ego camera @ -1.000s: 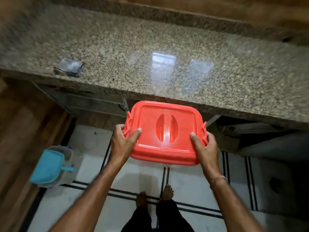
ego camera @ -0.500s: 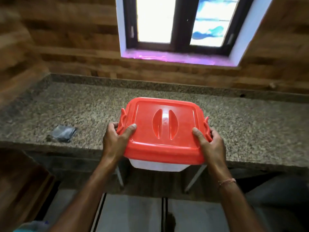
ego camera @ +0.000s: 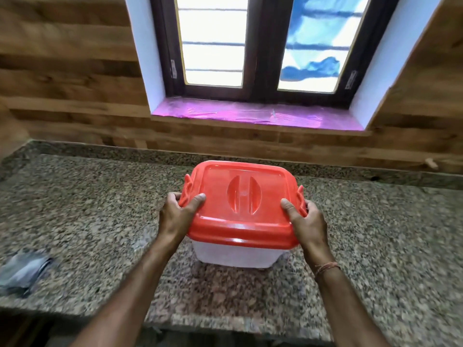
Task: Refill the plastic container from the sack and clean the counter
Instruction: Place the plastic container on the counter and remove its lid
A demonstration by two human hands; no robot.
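Observation:
A clear plastic container [ego camera: 235, 255] with a red lid [ego camera: 241, 204] is over the middle of the granite counter [ego camera: 100, 216], at or just above its surface. My left hand [ego camera: 175, 216] grips its left side, thumb on the lid by the left latch. My right hand [ego camera: 307, 222] grips the right side the same way, thumb on top. The lid is closed, so the contents are hidden. No sack is in view.
A folded grey cloth [ego camera: 23, 271] lies on the counter at the far left near the front edge. A wood-panelled wall and a window with a pink sill [ego camera: 250, 115] stand behind the counter.
Both hands have lifted the container from below the counter's front edge up and forward over the countertop. The view has tilted up from the floor to the wall and window.

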